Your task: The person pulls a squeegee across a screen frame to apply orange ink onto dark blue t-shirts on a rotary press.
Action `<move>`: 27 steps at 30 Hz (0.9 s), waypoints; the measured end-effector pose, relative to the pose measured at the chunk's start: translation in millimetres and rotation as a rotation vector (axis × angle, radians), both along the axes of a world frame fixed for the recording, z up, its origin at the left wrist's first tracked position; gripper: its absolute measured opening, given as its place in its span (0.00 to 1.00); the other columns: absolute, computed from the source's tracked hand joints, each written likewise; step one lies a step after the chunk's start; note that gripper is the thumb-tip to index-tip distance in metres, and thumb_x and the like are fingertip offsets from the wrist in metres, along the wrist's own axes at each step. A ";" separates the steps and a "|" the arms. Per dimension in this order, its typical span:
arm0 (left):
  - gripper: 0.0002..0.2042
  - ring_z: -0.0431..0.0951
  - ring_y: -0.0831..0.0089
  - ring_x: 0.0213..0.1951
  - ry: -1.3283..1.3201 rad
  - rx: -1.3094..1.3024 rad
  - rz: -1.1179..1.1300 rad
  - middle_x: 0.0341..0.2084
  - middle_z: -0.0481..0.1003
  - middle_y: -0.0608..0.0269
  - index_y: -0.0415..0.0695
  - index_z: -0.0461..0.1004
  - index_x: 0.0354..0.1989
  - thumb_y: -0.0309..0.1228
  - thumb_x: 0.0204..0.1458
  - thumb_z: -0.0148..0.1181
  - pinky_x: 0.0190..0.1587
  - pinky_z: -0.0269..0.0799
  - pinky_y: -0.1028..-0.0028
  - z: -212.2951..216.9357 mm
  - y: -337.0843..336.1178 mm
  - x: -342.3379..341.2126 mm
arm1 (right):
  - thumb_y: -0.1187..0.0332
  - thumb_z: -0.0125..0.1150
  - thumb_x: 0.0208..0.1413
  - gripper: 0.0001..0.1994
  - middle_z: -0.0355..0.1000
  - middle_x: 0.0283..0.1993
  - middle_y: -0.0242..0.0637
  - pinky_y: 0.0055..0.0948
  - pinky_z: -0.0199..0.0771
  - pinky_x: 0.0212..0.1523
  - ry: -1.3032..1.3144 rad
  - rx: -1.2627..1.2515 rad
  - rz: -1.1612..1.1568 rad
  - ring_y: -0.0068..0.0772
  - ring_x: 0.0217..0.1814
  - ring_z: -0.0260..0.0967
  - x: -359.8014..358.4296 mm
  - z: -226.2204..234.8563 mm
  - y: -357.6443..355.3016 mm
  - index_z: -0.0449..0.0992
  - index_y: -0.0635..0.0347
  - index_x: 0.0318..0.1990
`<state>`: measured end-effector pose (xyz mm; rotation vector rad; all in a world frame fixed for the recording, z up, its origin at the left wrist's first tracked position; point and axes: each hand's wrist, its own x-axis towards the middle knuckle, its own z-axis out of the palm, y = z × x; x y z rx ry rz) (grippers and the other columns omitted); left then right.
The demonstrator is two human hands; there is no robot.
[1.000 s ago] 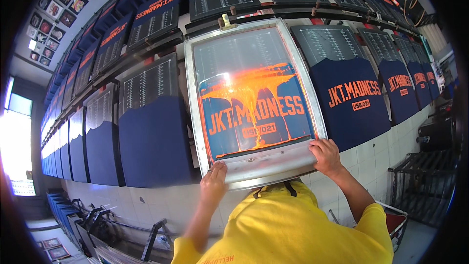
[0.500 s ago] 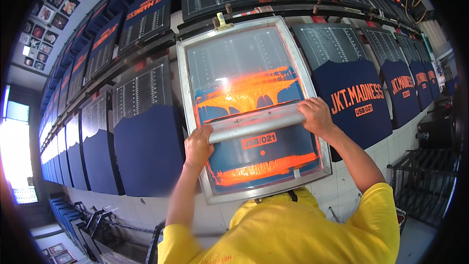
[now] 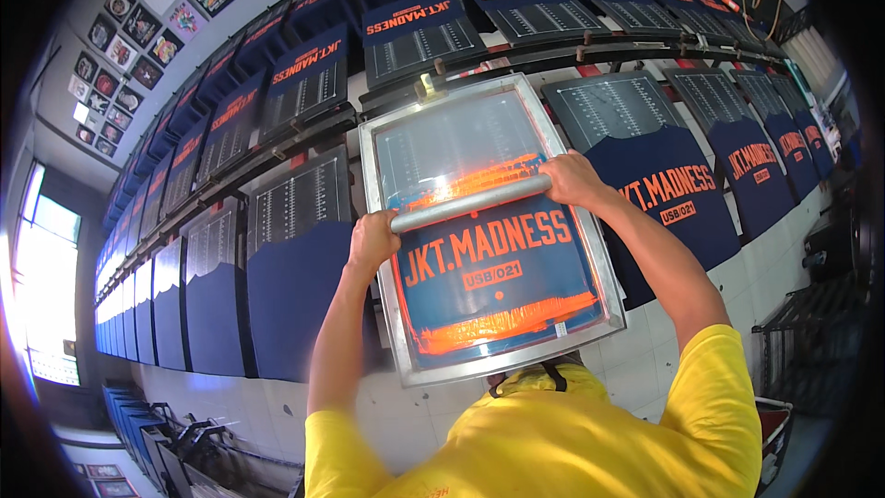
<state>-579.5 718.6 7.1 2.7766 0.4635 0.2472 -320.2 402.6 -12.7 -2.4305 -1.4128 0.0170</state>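
Observation:
A metal-framed printing screen (image 3: 507, 361) lies over a dark blue shirt on a board in front of me. My left hand (image 3: 373, 240) is closed round the left end of a long silver squeegee (image 3: 475, 202). The right end is gripped by my right hand (image 3: 576, 181). The squeegee stands crosswise on the mesh, in its far half. Orange ink (image 3: 502, 169) shows beyond the blade, and a streaky orange band (image 3: 507, 321) lies along the near end. Between them, orange lettering (image 3: 489, 247) shows on the mesh.
A clamp (image 3: 430, 86) meets the screen's far edge. Dark blue shirts on boards stand in rows: the printed shirt (image 3: 656, 175) is to the right, the plain shirt (image 3: 304, 277) to the left. A black metal rack (image 3: 797, 323) is at far right.
Both hands have pushed the squeegee away from me, toward the far end of the screen. The large lettering now shows behind it, and less of the ink ahead of the blade is visible.

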 end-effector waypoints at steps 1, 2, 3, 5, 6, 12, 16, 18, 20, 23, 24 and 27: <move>0.10 0.79 0.43 0.37 0.005 0.003 0.006 0.29 0.79 0.45 0.41 0.80 0.31 0.20 0.41 0.55 0.43 0.75 0.54 1.9 0.1 1.1 | 0.72 0.63 0.38 0.03 0.75 0.26 0.43 0.45 0.67 0.41 -0.012 0.016 0.005 0.50 0.34 0.74 -2.4 4.7 -0.6 0.76 0.57 0.24; 0.09 0.79 0.43 0.37 0.010 0.006 0.014 0.29 0.79 0.45 0.41 0.80 0.31 0.20 0.41 0.55 0.43 0.75 0.54 4.4 2.6 2.3 | 0.73 0.62 0.39 0.02 0.75 0.25 0.45 0.44 0.67 0.42 -0.024 0.031 0.010 0.51 0.33 0.74 -3.1 10.4 0.4 0.77 0.57 0.24; 0.09 0.79 0.43 0.37 0.013 0.007 0.029 0.29 0.79 0.45 0.41 0.80 0.31 0.20 0.41 0.55 0.43 0.75 0.54 6.8 4.3 1.8 | 0.74 0.61 0.39 0.02 0.75 0.24 0.46 0.43 0.67 0.42 -0.039 0.045 0.023 0.51 0.32 0.74 -3.8 17.4 1.3 0.78 0.57 0.24; 0.10 0.79 0.43 0.36 -0.022 0.015 0.047 0.29 0.79 0.45 0.42 0.80 0.31 0.20 0.41 0.55 0.42 0.75 0.54 11.4 6.4 1.3 | 0.73 0.62 0.40 0.02 0.76 0.25 0.45 0.41 0.65 0.41 -0.057 0.033 0.009 0.50 0.32 0.74 -6.1 32.6 1.6 0.77 0.57 0.24; 0.10 0.79 0.43 0.36 -0.046 0.021 0.047 0.29 0.79 0.45 0.41 0.80 0.31 0.20 0.41 0.55 0.42 0.75 0.54 16.5 4.9 2.2 | 0.73 0.62 0.40 0.01 0.76 0.26 0.44 0.40 0.65 0.41 -0.067 0.027 -0.002 0.49 0.33 0.74 -6.7 39.0 0.4 0.77 0.57 0.24; 0.10 0.79 0.45 0.37 -0.168 0.041 0.042 0.31 0.79 0.46 0.42 0.81 0.33 0.20 0.43 0.57 0.40 0.76 0.56 49.7 -16.1 -14.2 | 0.72 0.65 0.40 0.04 0.75 0.28 0.38 0.41 0.62 0.40 -0.221 0.135 0.016 0.44 0.36 0.74 -19.4 61.9 -20.7 0.77 0.56 0.27; 0.13 0.80 0.48 0.36 -0.221 0.029 0.020 0.33 0.80 0.49 0.41 0.81 0.35 0.18 0.40 0.59 0.40 0.77 0.57 55.0 -46.8 -63.3 | 0.70 0.68 0.39 0.08 0.76 0.33 0.34 0.40 0.62 0.40 -0.237 0.163 0.041 0.39 0.39 0.73 -60.5 63.5 -49.2 0.77 0.55 0.30; 0.16 0.81 0.51 0.37 -0.229 0.045 -0.010 0.34 0.80 0.51 0.41 0.80 0.37 0.16 0.37 0.60 0.40 0.78 0.58 47.9 -64.6 -96.6 | 0.67 0.71 0.39 0.10 0.78 0.37 0.33 0.39 0.63 0.41 -0.207 0.131 0.037 0.36 0.40 0.73 -94.6 66.8 -68.7 0.80 0.55 0.32; 0.19 0.81 0.54 0.38 -0.205 0.052 -0.049 0.37 0.80 0.55 0.41 0.79 0.40 0.16 0.35 0.61 0.41 0.79 0.60 41.9 -89.1 -126.4 | 0.68 0.72 0.37 0.11 0.78 0.37 0.32 0.37 0.62 0.39 -0.282 0.200 0.069 0.34 0.39 0.73 -123.9 53.3 -97.5 0.79 0.55 0.32; 0.20 0.81 0.57 0.40 -0.143 -0.026 -0.031 0.40 0.79 0.59 0.41 0.77 0.40 0.15 0.33 0.61 0.42 0.79 0.61 28.9 -129.3 -161.0 | 0.72 0.70 0.35 0.12 0.78 0.37 0.32 0.36 0.62 0.38 -0.224 0.224 0.041 0.35 0.38 0.73 -167.8 32.0 -131.1 0.78 0.56 0.32; 0.19 0.81 0.57 0.39 -0.115 -0.025 -0.025 0.41 0.79 0.61 0.41 0.76 0.39 0.15 0.33 0.60 0.41 0.79 0.61 18.3 -137.9 -174.2 | 0.75 0.68 0.34 0.13 0.78 0.37 0.31 0.36 0.62 0.38 -0.194 0.230 0.039 0.36 0.38 0.72 -179.6 23.4 -138.1 0.77 0.56 0.32; 0.19 0.81 0.58 0.42 -0.156 -0.024 -0.050 0.43 0.78 0.62 0.42 0.75 0.41 0.15 0.35 0.57 0.41 0.80 0.63 -13.9 -156.5 -198.5 | 0.78 0.66 0.33 0.14 0.77 0.39 0.31 0.37 0.63 0.39 -0.156 0.213 0.036 0.36 0.38 0.72 -202.5 -3.9 -155.6 0.76 0.57 0.33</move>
